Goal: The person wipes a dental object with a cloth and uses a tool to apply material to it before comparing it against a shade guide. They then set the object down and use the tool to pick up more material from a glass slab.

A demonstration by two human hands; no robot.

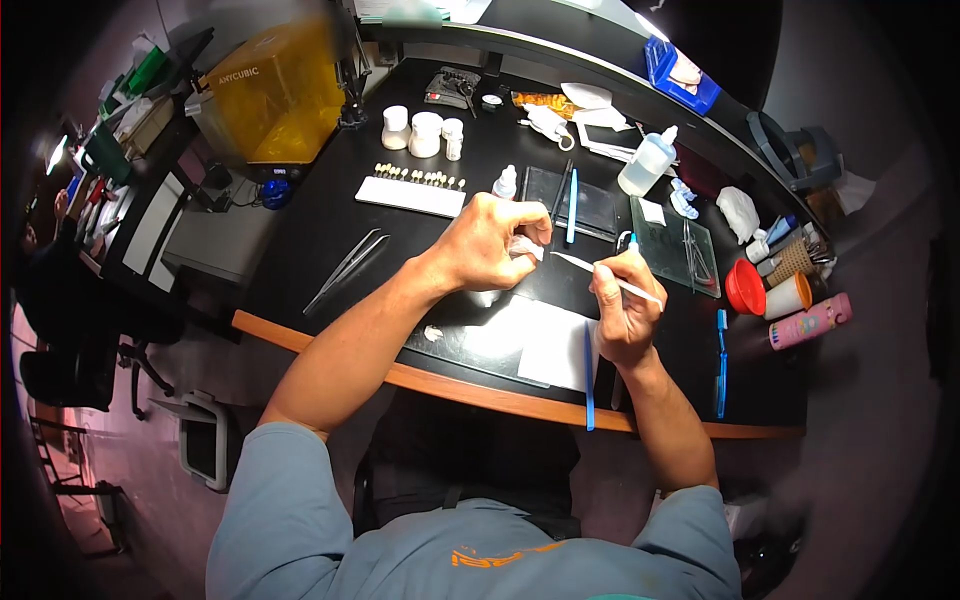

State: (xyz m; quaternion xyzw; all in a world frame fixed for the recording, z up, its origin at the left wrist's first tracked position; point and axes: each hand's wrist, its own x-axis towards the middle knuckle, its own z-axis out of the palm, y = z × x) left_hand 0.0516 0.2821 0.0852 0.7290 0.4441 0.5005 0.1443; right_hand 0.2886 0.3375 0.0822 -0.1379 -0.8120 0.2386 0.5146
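Apparently for control, a white piece is pinched mid-frame by the left hand, a pointed tool by the right hand.

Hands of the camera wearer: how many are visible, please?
2: the left hand, near the picture's middle, holding a whitish piece; the right hand, to its right, holding a thin pale tool. Neither is hidden.

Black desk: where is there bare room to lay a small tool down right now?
On the black desk, one bare patch lies between the tweezers, the white tab strip and the left forearm. Another lies between the blue brush and the right forearm. The right side is crowded around the red cup, white cup and pink bottle.
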